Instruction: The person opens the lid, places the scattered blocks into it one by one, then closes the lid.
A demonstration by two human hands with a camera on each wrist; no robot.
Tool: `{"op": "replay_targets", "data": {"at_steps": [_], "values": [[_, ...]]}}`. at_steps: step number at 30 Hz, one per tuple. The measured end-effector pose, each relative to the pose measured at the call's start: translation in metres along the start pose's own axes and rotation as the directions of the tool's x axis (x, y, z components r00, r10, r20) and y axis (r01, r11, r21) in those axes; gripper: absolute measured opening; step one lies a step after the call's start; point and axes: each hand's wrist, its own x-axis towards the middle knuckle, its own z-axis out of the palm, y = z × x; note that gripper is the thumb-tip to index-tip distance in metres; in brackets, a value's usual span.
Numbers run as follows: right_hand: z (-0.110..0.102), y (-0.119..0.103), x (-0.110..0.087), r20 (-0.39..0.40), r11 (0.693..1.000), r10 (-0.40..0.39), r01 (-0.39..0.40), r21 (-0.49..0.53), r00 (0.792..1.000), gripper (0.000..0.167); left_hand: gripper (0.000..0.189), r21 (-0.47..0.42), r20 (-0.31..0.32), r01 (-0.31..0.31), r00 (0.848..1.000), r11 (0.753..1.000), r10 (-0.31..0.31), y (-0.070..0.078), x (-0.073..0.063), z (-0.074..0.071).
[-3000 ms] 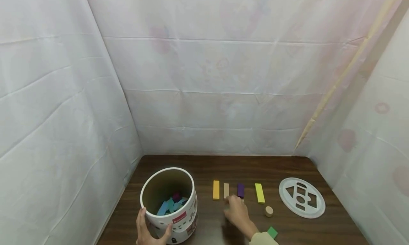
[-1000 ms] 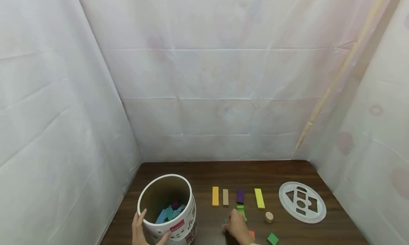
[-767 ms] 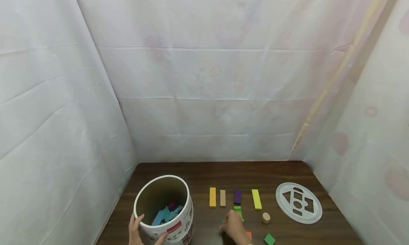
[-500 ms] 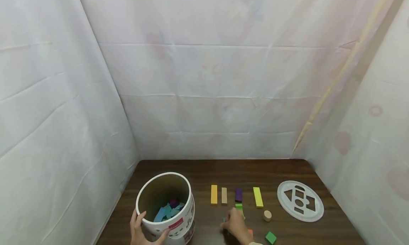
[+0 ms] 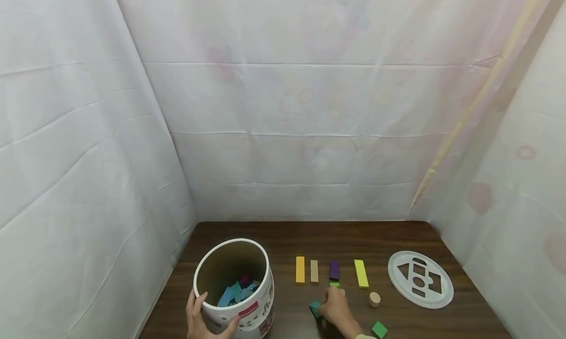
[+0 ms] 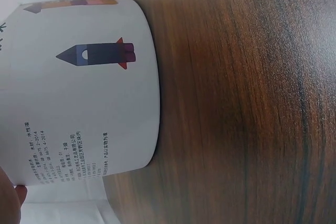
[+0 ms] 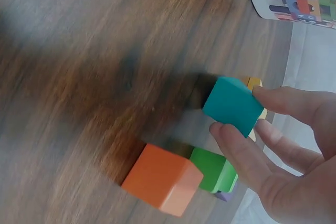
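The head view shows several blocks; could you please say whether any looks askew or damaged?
Slightly: the yellow block slants, while the amber block, tan block and purple block in its row lie nearly straight; the teal block and dark green block are also angled. No damage is visible.

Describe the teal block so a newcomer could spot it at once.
On the brown table, find the large white bucket, then look right to the right hand. The teal block is at that hand's fingertips. Its neighbours in the right wrist view are an orange block and a green block; outside the bucket, it alone is teal.
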Motion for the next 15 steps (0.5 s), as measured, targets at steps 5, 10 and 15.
{"op": "replay_targets", "data": {"at_steps": [5,10,15], "values": [[-0.007,-0.001,-0.004,-0.032,0.999,-0.023,0.022,-0.024,0.999,0.019,0.107,0.004,-0.001,0.021,1.0,1.0,-0.021,0.002,0.001,0.0],[-0.011,-0.003,-0.004,-0.027,0.999,-0.027,0.027,-0.017,0.999,0.019,0.106,0.001,-0.019,0.015,1.0,1.0,-0.015,0.004,0.0,0.0],[-0.014,-0.003,-0.005,-0.022,0.999,-0.036,0.035,-0.029,0.999,0.019,0.105,0.002,-0.011,0.033,0.999,0.999,-0.033,0.005,-0.001,0.0]]}}
